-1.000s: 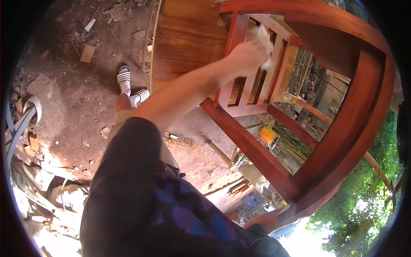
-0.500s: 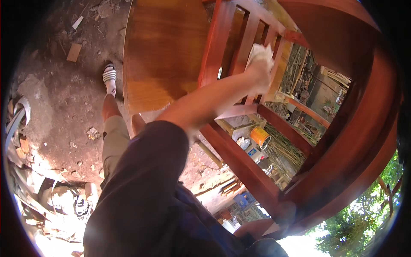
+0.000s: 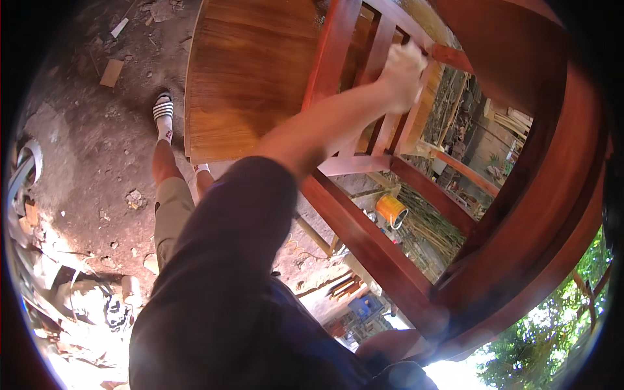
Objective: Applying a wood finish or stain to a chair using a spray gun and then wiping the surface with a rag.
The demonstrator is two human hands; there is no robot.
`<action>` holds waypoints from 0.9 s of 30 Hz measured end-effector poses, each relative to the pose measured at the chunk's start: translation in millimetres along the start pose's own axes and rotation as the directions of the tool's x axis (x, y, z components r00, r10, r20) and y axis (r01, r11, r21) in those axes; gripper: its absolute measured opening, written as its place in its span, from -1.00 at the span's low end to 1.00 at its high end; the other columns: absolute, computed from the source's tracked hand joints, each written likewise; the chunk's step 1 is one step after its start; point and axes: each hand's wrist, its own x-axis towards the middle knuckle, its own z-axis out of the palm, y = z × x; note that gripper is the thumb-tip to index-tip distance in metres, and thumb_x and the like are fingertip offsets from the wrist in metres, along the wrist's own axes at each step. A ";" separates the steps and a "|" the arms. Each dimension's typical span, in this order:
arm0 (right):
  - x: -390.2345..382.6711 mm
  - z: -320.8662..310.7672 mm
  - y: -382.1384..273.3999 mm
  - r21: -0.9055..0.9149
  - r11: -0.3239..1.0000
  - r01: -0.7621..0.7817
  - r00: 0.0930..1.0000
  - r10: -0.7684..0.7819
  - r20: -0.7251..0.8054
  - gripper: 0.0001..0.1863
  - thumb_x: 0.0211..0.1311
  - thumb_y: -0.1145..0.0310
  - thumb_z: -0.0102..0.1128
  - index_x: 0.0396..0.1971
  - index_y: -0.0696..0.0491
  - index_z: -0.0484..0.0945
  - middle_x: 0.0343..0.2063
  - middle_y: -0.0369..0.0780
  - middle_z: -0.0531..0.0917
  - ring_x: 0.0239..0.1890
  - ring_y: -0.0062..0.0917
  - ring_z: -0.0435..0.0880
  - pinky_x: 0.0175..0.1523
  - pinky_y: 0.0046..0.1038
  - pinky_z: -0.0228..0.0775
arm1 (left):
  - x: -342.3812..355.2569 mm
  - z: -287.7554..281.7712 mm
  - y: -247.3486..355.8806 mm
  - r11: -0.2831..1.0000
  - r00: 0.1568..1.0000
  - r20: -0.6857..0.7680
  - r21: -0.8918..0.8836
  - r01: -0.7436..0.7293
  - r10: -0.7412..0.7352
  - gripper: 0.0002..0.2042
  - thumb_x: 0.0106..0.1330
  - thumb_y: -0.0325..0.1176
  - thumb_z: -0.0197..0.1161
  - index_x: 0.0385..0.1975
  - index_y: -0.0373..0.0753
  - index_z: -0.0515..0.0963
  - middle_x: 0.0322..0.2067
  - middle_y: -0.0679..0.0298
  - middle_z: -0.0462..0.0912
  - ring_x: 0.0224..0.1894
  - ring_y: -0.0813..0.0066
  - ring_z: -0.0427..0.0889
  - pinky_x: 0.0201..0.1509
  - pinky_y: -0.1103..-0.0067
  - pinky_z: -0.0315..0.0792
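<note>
Across the middle my left arm reaches toward the slats of a reddish-brown wooden chair [image 3: 361, 231]. My left hand [image 3: 403, 75] is closed at the upper slatted part, its fingers pressed against or close above the wood. A pale wad [image 3: 411, 52], which looks like folded cloth, barely shows at its fingers. Of my right arm [image 3: 390, 343] only a patch of skin shows low at the chair's frame; the right hand is out of sight. The chair lies tilted, its broad curved rail [image 3: 539, 221] filling the right side.
A brown wooden panel [image 3: 253, 78] lies left of the slats. An orange bucket [image 3: 390, 209] stands below, beside a heap of thin sticks [image 3: 432, 227]. Wood scraps [image 3: 112, 73] and debris lie on the dirt floor. Foliage [image 3: 539, 344] is at the lower right.
My left hand has moved up and slightly right along the slats. The pale wad, plain before, is now mostly hidden. The chair stays nearly in place.
</note>
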 end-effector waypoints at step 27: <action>17.9 -22.5 -42.7 0.202 0.900 -0.387 0.904 0.326 0.278 -0.22 0.56 -0.16 -0.29 0.35 0.30 0.29 0.22 0.05 0.50 0.21 -0.25 0.56 0.28 -0.24 0.45 | -108.2 73.7 71.4 0.626 0.592 0.231 -0.444 -0.641 0.772 -0.70 0.31 -0.11 0.19 -0.25 -0.24 0.65 -0.42 -0.03 0.62 -0.20 -0.04 0.68 -0.14 0.05 0.54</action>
